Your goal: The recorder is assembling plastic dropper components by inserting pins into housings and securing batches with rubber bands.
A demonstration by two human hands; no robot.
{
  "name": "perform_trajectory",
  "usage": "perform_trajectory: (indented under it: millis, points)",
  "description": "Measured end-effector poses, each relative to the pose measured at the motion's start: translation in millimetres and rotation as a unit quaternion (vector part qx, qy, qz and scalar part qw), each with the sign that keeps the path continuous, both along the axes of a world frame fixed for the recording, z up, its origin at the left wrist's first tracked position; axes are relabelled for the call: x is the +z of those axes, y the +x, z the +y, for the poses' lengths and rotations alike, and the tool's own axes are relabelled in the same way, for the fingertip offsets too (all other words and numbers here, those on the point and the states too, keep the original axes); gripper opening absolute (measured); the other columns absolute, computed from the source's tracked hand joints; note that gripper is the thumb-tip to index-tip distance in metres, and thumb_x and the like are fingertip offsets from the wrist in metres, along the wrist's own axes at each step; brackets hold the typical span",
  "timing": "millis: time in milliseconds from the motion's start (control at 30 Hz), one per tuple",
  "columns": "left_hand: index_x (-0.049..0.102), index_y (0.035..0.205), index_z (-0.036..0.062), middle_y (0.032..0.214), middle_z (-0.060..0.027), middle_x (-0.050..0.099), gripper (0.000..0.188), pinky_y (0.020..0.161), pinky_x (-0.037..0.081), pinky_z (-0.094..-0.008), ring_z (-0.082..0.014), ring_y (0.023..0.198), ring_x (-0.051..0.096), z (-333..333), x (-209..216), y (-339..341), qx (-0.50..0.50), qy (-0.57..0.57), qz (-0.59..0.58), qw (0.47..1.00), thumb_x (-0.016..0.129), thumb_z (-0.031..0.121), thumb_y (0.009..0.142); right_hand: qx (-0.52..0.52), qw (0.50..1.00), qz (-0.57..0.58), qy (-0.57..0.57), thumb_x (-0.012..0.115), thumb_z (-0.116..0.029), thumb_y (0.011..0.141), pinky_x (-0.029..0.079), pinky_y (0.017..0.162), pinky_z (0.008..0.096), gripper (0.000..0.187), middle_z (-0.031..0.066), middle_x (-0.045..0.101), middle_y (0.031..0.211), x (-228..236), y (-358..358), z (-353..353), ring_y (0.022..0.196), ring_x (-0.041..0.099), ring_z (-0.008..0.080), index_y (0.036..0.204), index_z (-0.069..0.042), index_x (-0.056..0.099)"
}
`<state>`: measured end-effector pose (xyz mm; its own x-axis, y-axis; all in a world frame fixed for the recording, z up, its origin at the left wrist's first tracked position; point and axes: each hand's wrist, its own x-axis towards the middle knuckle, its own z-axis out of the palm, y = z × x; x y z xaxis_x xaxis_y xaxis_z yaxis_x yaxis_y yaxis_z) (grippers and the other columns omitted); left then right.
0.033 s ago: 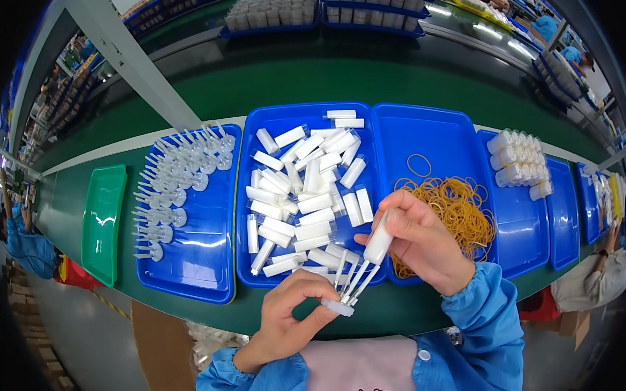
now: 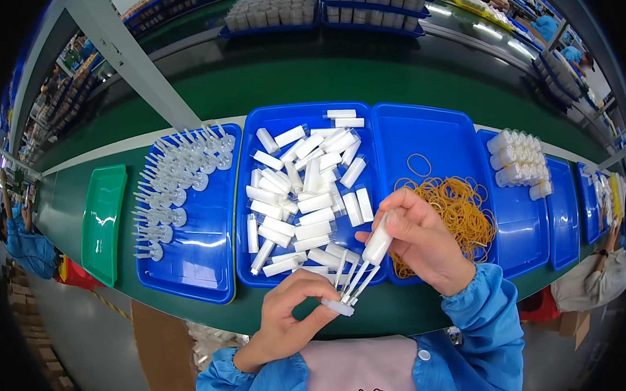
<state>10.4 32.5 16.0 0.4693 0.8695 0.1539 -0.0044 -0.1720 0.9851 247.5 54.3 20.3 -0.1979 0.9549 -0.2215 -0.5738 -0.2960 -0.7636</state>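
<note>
My left hand (image 2: 290,320) pinches the round base of a clear plastic pronged holder (image 2: 337,307) between thumb and fingers, its thin prongs pointing up and to the right. Between the thumb and fingers of my right hand (image 2: 423,241) is a white cylinder (image 2: 377,246) in a clear sleeve. It is tilted, with its lower end at the tips of the prongs; whether a prong has gone inside cannot be made out. Behind both hands, a blue tray (image 2: 310,111) holds many similar white cylinders (image 2: 316,201) in a loose heap.
Pronged holders (image 2: 181,165) stand in rows in a left blue tray (image 2: 184,277), beside a green tray (image 2: 104,221). Tan rubber bands (image 2: 452,215) pile up in a blue tray (image 2: 428,124). Bundled white pieces (image 2: 520,162) sit in another. A grey post (image 2: 127,54) rises behind; people work at both sides.
</note>
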Motion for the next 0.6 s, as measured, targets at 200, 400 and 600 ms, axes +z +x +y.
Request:
perform_trajectory:
  millis: [200,400,600]
  points:
    - [0.065,0.092,0.0009,0.089,-0.0115,0.064,0.015,0.075,0.047,-0.0306,-0.02,0.081,0.061,4.0,-0.1,-0.5,-0.01,0.037,0.024,0.999,0.072,0.004,0.079,-0.005,0.991,-0.105,0.079,0.066,-0.005,0.089,0.048,0.087,0.0276,0.024,0.0084,0.059,0.102,9.0,-5.5,-7.4,0.097,0.059,0.0129,0.107,-0.004,0.049]
    - [0.066,0.095,0.0001,0.092,-0.0116,0.066,0.021,0.07,0.051,-0.0272,-0.0175,0.08,0.064,-10.7,-2.9,7.2,0.091,0.028,-0.018,0.995,0.075,0.001,0.077,-0.018,0.987,-0.104,0.121,0.068,-0.001,0.087,0.045,0.086,0.0282,0.027,0.0077,0.059,0.1,3.1,-31.8,-34.3,0.094,0.056,0.0111,0.107,-0.002,0.049]
    - [0.065,0.094,-0.0005,0.091,-0.0106,0.065,0.021,0.073,0.052,-0.0266,-0.0152,0.084,0.065,-1.7,-19.0,-6.9,0.1,0.063,-0.03,0.993,0.077,0.001,0.077,0.09,0.94,-0.267,0.193,0.061,-0.013,0.092,0.042,0.095,0.0316,0.022,0.0084,0.06,0.106,11.2,-18.8,1.7,0.108,0.055,0.0165,0.11,-0.001,0.056]
